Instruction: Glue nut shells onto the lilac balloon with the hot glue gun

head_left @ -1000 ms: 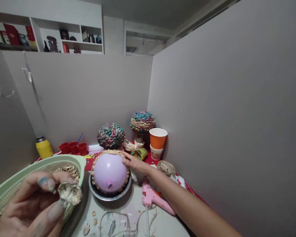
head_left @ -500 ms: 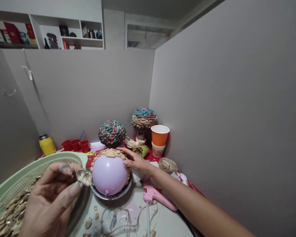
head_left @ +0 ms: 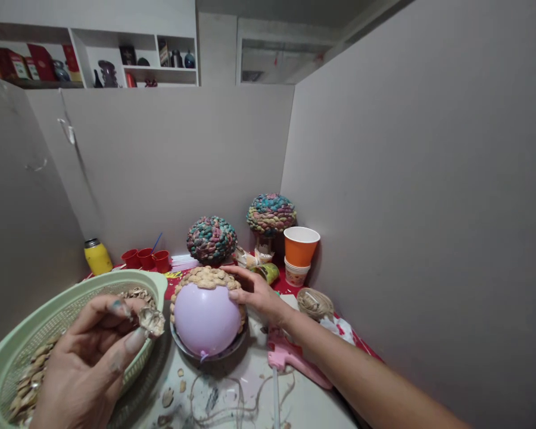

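Observation:
Between the thumb and fingers of my left hand (head_left: 92,351) is a broken, hollow peanut shell (head_left: 151,322), its open inside showing. A lilac balloon (head_left: 206,319) sits in a shallow metal bowl (head_left: 226,353), its knot at the lower front. Peanut shells (head_left: 208,277) cover its top and sides, while the side facing me is bare. My right hand (head_left: 259,298) grips the balloon's upper right, thumb on the bare lilac part and fingers over the shells. My left hand is just left of the balloon, above the rim of a green basket (head_left: 164,292).
More shells (head_left: 33,381) lie in the basket. A pink glue gun (head_left: 290,357) rests under my right forearm. Behind are two painted peanut-shell domes (head_left: 211,239), an orange paper cup (head_left: 301,247), twine (head_left: 315,304), red cups (head_left: 146,258) and a yellow bottle (head_left: 97,256). Grey partitions (head_left: 183,149) enclose the table.
The view has swung slightly left, so the scene sits farther right. My left hand still pinches the shell, now a little farther from the balloon. My right hand stays on the balloon.

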Demonstrator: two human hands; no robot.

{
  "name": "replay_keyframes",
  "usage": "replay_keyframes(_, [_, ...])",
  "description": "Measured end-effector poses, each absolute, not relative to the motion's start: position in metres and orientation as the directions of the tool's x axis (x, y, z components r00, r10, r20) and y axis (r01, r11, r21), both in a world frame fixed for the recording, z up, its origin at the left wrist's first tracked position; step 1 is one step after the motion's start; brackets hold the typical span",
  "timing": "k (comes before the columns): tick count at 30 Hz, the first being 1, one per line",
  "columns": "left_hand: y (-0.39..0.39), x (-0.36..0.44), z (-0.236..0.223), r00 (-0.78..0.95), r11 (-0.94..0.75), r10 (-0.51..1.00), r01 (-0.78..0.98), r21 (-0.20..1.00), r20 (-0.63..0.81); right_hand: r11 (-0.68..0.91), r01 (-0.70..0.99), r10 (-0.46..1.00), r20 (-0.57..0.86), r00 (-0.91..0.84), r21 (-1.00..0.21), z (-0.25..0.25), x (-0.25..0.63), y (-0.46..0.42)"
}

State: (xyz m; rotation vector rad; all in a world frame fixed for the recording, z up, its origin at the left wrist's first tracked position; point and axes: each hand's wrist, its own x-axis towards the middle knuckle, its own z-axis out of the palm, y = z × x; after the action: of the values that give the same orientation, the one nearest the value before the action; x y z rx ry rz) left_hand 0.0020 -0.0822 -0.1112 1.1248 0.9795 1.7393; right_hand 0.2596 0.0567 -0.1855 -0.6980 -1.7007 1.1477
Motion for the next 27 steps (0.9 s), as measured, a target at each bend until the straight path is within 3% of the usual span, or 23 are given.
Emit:
replay_keyframes(9, [-0.082, -0.002, -0.119, -0.197, -0.366, 0.923, -0.173, 0.914, 0.332, 0.437, -0.012, 0.850, 0.417, -0.323, -0.899, -0.193, 0.260, 0.058])
replay_keyframes(15, [-0.079, -0.002, -0.119, -0.130, -0.394, 0.915, -0.086, 0.915, 0.382, 0.548, 0.131, 0.821, 0.501, -0.274, -0.826, -0.175, 0.269, 0.059])
replay_keyframes(19, [-0.074, 0.002, -0.115, -0.091, -0.411, 0.907, 0.021, 0.912, 0.411, 0.639, 0.269, 0.769, 0.587, -0.253, -0.721, -0.161, 0.266, 0.051])
replay_keyframes(23, [-0.067, 0.010, -0.107, -0.010, -0.441, 0.893, 0.184, 0.878, 0.451, 0.707, 0.292, 0.707, 0.631, -0.320, -0.644, -0.163, 0.257, 0.046])
replay_keyframes(27, [-0.059, 0.018, -0.101, 0.121, -0.519, 0.844, 0.429, 0.739, 0.522, 0.747, 0.262, 0.663, 0.649, -0.374, -0.611, -0.170, 0.250, 0.045])
